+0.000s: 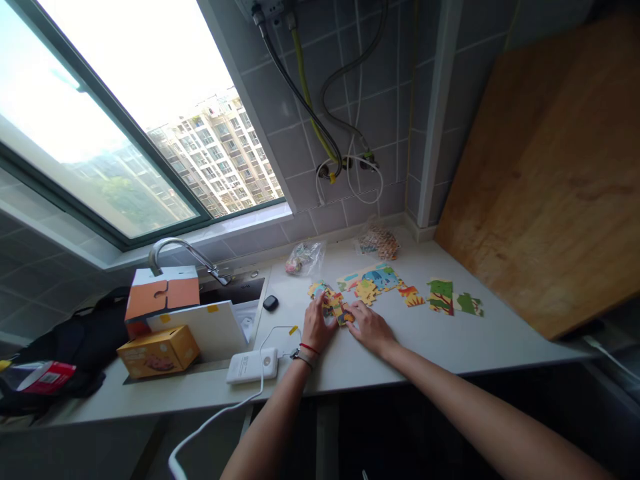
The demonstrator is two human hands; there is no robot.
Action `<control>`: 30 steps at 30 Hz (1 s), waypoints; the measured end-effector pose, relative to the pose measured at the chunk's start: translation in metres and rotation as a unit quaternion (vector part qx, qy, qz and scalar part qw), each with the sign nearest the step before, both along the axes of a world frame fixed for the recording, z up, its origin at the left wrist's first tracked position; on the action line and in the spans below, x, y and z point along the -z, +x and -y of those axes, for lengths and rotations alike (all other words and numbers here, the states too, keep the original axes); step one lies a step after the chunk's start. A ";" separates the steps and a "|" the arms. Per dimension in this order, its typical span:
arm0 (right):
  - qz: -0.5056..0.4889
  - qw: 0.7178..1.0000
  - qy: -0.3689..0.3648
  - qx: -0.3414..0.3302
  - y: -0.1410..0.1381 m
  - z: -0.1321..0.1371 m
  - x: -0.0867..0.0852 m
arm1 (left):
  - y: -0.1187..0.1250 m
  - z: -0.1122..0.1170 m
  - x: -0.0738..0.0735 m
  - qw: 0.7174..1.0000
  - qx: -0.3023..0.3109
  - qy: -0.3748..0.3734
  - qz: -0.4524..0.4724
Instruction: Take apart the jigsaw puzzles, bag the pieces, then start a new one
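My left hand (317,328) and my right hand (371,328) are close together on the white counter. Between them lies a small joined group of jigsaw puzzle pieces (343,313), yellow, red and dark. My left fingers are curled over its left side, hiding part of it, with the thumb at its lower edge. My right fingertips grip a dark-and-orange piece at its right end. Just behind is a larger joined puzzle section (383,277) with blue animal shapes. Orange pieces (411,296) and green pieces (441,296) lie to the right.
A clear bag (306,257) and a bag of loose pieces (379,241) lie by the wall. Left are a white power bank (253,366) with a cable, a small black case (271,303), a cardboard box (159,351) and the faucet (183,248). A wooden board (555,173) leans at right.
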State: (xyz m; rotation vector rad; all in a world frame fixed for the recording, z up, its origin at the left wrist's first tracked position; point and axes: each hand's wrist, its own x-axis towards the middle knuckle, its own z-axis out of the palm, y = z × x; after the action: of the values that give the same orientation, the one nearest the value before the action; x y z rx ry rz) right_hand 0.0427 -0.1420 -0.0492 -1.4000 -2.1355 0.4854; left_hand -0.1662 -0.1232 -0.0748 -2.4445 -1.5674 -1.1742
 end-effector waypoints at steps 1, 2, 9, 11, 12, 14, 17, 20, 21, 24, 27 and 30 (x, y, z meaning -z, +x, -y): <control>0.007 1.000 0.013 -0.003 0.000 0.000 0.001 | 0.000 0.000 0.000 1.000 0.000 -0.001 0.004; 0.012 1.000 0.024 -0.007 -0.001 0.000 0.003 | 0.000 0.000 0.000 1.000 0.000 -0.002 0.007; -0.017 0.997 0.066 -0.041 0.004 0.004 0.018 | 0.000 0.000 -0.001 0.999 -0.030 -0.010 0.006; -0.030 0.996 0.063 -0.054 0.008 0.006 0.020 | 0.000 0.001 -0.001 0.999 -0.036 -0.009 0.010; -0.037 0.996 0.060 -0.057 0.009 0.007 0.021 | 0.000 0.001 -0.001 0.999 -0.039 -0.006 0.014; -0.045 0.996 0.054 -0.060 0.011 0.008 0.020 | 0.000 0.001 -0.001 0.999 -0.047 0.003 0.026; -0.038 0.997 0.048 -0.056 0.012 0.009 0.016 | 0.000 0.003 -0.003 0.997 -0.056 0.024 0.049; -0.051 0.997 0.040 -0.050 0.012 0.009 0.014 | -0.001 0.004 -0.005 0.997 -0.054 0.026 0.057; -0.057 0.996 0.039 -0.054 0.011 0.009 0.015 | -0.001 0.005 -0.005 0.997 -0.044 0.023 0.057; -0.081 0.995 0.026 -0.054 0.013 0.008 0.015 | -0.001 0.005 -0.007 0.999 -0.012 0.006 0.052; -0.108 0.992 0.000 -0.070 0.018 0.009 0.015 | 0.000 0.005 -0.009 0.999 0.015 -0.007 0.040; -0.128 0.986 -0.010 -0.109 0.024 0.012 0.014 | 0.002 0.007 -0.011 0.999 0.045 -0.014 0.023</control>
State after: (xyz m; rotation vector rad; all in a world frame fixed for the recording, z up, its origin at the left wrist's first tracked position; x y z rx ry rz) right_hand 0.0671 -0.1540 -0.0630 -1.0554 -2.0836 0.7312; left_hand -0.1646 -0.1301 -0.0640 -2.5497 -1.5086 -1.2375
